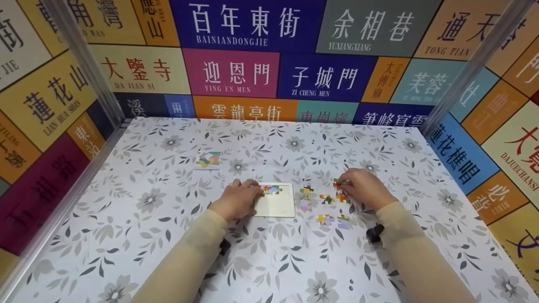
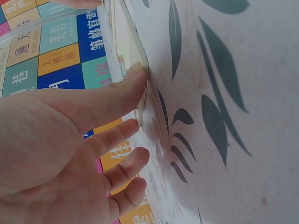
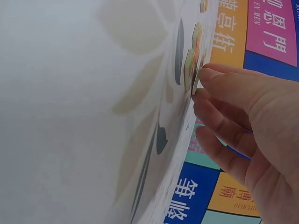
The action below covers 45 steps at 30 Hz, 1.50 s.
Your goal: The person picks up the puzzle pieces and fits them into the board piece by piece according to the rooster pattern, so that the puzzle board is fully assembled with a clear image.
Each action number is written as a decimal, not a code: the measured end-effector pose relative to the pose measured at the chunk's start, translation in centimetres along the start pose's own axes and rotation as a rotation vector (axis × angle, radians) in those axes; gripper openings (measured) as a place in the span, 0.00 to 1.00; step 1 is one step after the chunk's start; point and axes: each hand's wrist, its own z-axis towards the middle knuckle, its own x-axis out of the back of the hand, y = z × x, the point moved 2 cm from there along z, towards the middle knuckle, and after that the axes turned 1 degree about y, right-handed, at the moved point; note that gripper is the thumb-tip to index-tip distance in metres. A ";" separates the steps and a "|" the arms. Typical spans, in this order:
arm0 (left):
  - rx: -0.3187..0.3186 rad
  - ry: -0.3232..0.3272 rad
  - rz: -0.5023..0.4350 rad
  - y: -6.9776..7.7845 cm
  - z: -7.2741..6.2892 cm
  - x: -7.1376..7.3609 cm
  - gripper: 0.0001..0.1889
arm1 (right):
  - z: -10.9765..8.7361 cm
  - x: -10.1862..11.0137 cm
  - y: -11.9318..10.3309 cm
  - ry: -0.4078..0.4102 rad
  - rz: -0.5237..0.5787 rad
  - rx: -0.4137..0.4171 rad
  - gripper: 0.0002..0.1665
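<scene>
A shallow cream puzzle tray (image 1: 276, 207) lies flat on the table, with a few joined colourful pieces (image 1: 271, 190) along its far edge. My left hand (image 1: 237, 198) holds the tray's left side; in the left wrist view the thumb (image 2: 135, 79) lies on the rim while the other fingers are loosely bent. To the right of the tray, my right hand (image 1: 364, 188) pinches a jigsaw piece (image 1: 336, 183) between thumb and index finger. That piece is tilted up in the right wrist view, close beside other pieces (image 3: 188, 70). Part of it is hidden by the fingertips.
Several loose jigsaw pieces (image 1: 326, 199) lie between the tray and my right hand, two of them nearer me (image 1: 343, 222). A small square picture card (image 1: 208, 160) sits farther back on the left. Printed sign panels (image 1: 230, 72) wall in the floral-covered table (image 1: 269, 261).
</scene>
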 end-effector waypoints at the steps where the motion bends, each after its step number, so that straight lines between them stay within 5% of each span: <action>1: -0.001 0.000 -0.001 0.0 0.0 0.0 0.27 | 0.0 0.0 -0.1 0.001 0.003 -0.005 0.09; 11: -0.044 0.039 0.001 0.2 -0.5 0.3 0.25 | -0.3 0.0 -1.1 0.046 -0.005 0.016 0.10; 45: -0.015 0.023 0.008 0.2 -0.4 0.1 0.26 | 0.0 -0.9 -6.0 0.081 -0.031 0.079 0.09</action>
